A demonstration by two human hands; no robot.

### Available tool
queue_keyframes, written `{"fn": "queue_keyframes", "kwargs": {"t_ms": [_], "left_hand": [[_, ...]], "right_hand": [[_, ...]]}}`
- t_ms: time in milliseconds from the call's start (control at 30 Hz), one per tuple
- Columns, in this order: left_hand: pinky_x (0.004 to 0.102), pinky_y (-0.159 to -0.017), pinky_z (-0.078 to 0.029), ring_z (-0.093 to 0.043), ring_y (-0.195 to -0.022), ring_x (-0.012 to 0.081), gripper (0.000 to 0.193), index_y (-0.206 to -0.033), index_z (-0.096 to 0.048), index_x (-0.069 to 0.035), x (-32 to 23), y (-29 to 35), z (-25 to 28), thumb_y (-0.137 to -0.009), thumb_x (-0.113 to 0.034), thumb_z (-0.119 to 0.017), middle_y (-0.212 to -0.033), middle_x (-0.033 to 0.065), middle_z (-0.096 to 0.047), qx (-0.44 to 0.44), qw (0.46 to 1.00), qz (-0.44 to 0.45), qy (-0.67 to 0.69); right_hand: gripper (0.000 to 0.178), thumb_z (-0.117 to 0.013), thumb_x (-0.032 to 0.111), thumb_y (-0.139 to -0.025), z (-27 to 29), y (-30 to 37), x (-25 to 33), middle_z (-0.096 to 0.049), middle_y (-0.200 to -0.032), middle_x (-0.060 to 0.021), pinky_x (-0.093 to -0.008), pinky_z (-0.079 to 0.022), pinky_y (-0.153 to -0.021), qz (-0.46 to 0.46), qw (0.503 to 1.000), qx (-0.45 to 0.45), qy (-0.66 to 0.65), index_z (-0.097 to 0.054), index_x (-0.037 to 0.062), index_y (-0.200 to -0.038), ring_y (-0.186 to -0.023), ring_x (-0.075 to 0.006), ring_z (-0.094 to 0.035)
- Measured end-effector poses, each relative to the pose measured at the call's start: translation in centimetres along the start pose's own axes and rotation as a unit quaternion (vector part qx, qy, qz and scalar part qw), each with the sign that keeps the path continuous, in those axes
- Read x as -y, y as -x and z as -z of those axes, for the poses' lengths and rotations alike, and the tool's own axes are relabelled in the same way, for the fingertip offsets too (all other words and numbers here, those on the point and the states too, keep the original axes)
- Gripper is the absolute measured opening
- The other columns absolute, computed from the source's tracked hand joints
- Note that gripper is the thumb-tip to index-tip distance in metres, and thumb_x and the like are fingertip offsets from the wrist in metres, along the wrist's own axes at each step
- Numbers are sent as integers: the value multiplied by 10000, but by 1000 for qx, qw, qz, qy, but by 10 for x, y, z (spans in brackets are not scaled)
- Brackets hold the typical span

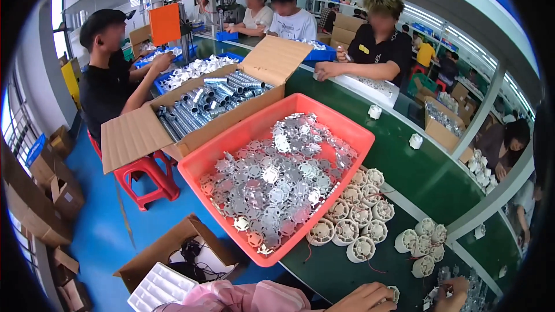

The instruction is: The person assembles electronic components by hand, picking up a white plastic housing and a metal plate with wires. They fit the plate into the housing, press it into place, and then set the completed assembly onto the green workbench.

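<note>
At the lower edge my left hand (365,298) is curled around a white round plastic housing (394,294), mostly hidden by the fingers. To its right, my right hand (454,293) has bent, closed fingers over a heap of small clear and silvery parts (475,289). A small white piece shows beside those fingertips; what they grip is too small to make out. Beyond my hands stand two groups of similar white housings (364,248), some with thin red wires. Left of them, a red plastic bin (193,167) holds many flat, silvery, toothed metal discs (277,193).
An open cardboard box (136,138) of metal tubes stands behind the bin. A green conveyor belt (399,162) carries scattered white parts. Co-workers sit along it. A metal post (491,196) rises at right. At lower left are a carton (156,248) with black cables and a white tray (159,289).
</note>
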State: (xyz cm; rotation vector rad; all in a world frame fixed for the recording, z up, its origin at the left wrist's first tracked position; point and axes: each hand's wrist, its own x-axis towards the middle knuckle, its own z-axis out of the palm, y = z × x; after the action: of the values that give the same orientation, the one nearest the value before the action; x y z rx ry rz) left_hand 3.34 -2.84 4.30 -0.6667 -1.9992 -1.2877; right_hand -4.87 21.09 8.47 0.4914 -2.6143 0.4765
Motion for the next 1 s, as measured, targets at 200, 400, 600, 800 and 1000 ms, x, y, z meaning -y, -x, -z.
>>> {"fn": "queue_keyframes", "kwargs": {"t_ms": [200, 400, 600, 800, 1000], "left_hand": [[399, -752, -411, -486, -860, 303, 177, -979, -552, -41, -1, -9, -5, -807, -27, -592, -960, 130, -494, -4, 999, -40, 15], [434, -845, -417, -502, -992, 325, 250, -1064, -543, -22, -10, -14, -5, -818, -38, -582, -1068, 154, -516, 26, 997, -34, 57], [454, -913, -411, -509, -1084, 357, 299, -1146, -533, 3, -34, -20, -4, -855, -57, -563, -1169, 189, -521, 15, 988, 14, 152], [454, -887, -440, -534, -1043, 376, 403, -1262, -468, -2, -16, -17, 5, -909, -173, -561, -1182, 214, -515, 312, 840, 222, 385], [296, -541, -414, -505, -572, 213, 124, -919, -593, 19, -16, 1, 18, -890, -102, -592, -692, 104, -564, 177, 893, 242, 335]], "right_hand": [[109, -619, -23, -794, 13, 3, 29, -590, -797, -140, -330, -464, -618, 27, 999, -8, -32, -632, -2, -900, -702, -250, -579], [72, -598, -37, -831, 21, 12, 37, -611, -869, -123, -286, -461, -644, -12, 982, -166, -88, -625, -21, -896, -717, -201, -556], [132, -603, -112, -796, 48, 41, 91, -597, -922, -133, -284, -463, -703, 72, 928, -2, -367, -602, -39, -906, -764, -183, -546], [157, -629, -111, -772, 48, 49, 99, -572, -923, -112, -289, -449, -744, -19, 884, 58, -463, -588, -30, -899, -818, -183, -543], [506, -804, 50, -632, 24, 34, 102, -615, -977, -139, -312, -489, -701, 79, 900, 101, -416, -600, 7, -1094, -803, -211, -605]]}}
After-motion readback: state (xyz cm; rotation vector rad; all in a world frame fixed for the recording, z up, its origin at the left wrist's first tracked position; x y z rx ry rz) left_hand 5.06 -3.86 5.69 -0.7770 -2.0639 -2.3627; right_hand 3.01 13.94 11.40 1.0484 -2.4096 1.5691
